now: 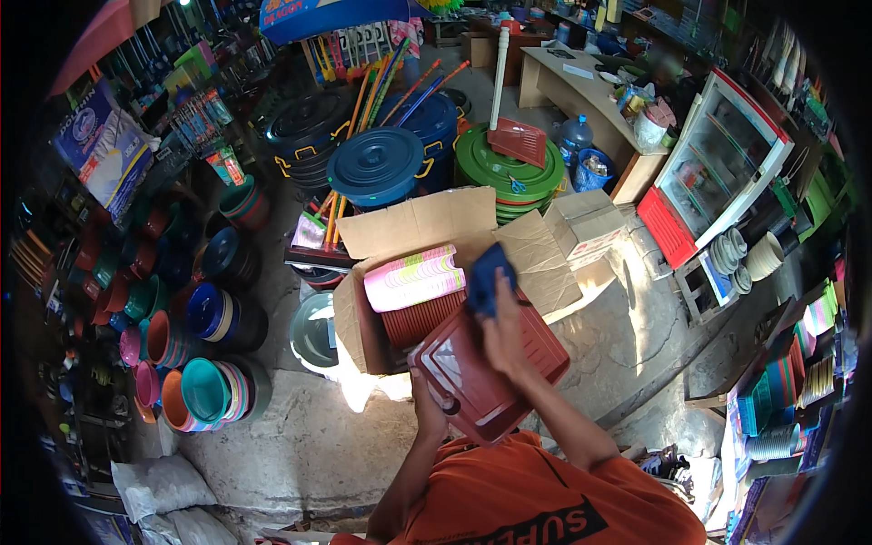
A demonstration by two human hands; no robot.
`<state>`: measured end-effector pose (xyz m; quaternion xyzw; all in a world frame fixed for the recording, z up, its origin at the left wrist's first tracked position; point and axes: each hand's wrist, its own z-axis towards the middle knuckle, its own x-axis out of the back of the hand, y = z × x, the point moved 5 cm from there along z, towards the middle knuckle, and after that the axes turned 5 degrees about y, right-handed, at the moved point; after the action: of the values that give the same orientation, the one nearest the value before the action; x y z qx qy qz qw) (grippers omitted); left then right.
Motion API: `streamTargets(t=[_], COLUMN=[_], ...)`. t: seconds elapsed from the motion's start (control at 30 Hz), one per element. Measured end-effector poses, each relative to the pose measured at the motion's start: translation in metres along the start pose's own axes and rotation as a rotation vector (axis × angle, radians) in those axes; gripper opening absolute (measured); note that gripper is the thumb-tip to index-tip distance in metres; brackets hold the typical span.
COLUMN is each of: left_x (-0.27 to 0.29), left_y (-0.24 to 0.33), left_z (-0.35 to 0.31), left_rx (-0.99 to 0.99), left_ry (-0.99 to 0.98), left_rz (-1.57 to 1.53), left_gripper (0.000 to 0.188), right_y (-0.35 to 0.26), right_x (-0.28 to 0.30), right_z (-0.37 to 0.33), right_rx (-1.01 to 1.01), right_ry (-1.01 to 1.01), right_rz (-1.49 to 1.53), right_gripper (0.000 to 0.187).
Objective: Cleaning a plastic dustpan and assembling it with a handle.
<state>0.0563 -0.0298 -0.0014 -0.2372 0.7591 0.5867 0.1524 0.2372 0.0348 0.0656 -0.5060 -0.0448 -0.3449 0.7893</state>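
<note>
A dark red plastic dustpan [472,377], ridged at one end, is tilted in front of my body. My left hand [429,400] grips its left edge, fingers partly hidden behind it. Over its far edge, my right hand [502,334] is closed on a bunched blue cloth [491,274]. Just beyond stands an open cardboard box [418,221] with its flaps spread. Inside it are a row of nested red dustpans [421,322] and a stack of pink and yellow-green printed sheets [413,282].
Behind the box stand a blue lidded bin [375,163] and green lids [495,163] with a long-handled dustpan [518,143] on top. Stacked basins [207,391] line the left. A grey basin [312,331] sits beside the box; a glass-door cabinet [718,159] leans at right.
</note>
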Motion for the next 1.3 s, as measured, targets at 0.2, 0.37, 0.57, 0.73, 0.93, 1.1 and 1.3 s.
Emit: streamTargets(t=[0.2,0.37,0.57,0.73,0.93,1.1,1.3], left_x=[0.032,0.021,0.029,0.013,0.016,0.042,0.040], left_y=[0.006,0.065,0.064,0.070,0.082,0.105,0.124], left_z=[0.021,0.016,0.003,-0.004,0.015,0.018,0.014], left_rx=[-0.177,-0.088,-0.079,-0.077,-0.067,-0.159,-0.256], left_ry=[0.147,-0.040,0.056,0.079,0.025,0.075,0.112], left_rz=[-0.139,-0.232,-0.068,-0.105,-0.162,-0.109,-0.015], left_gripper=[0.068,0.072,0.073,0.073,0.071,0.072,0.074], right_y=[-0.109,-0.094,-0.059,-0.066,-0.104,-0.092,-0.019], right_x=[-0.037,-0.014,0.019,0.006,-0.029,-0.003,0.030], right_z=[-0.074,-0.065,0.015,0.009,-0.063,-0.101,-0.046], right_rx=[0.196,0.409,0.178,0.205,0.393,0.531,0.278], right_ry=[-0.717,-0.799,-0.585,-0.378,-0.722,-0.982,-0.685], right_rz=[0.318,0.015,-0.411,-0.425,-0.016,-0.111,-0.457], right_gripper=[0.065,0.072,0.074,0.081,0.084,0.076,0.072])
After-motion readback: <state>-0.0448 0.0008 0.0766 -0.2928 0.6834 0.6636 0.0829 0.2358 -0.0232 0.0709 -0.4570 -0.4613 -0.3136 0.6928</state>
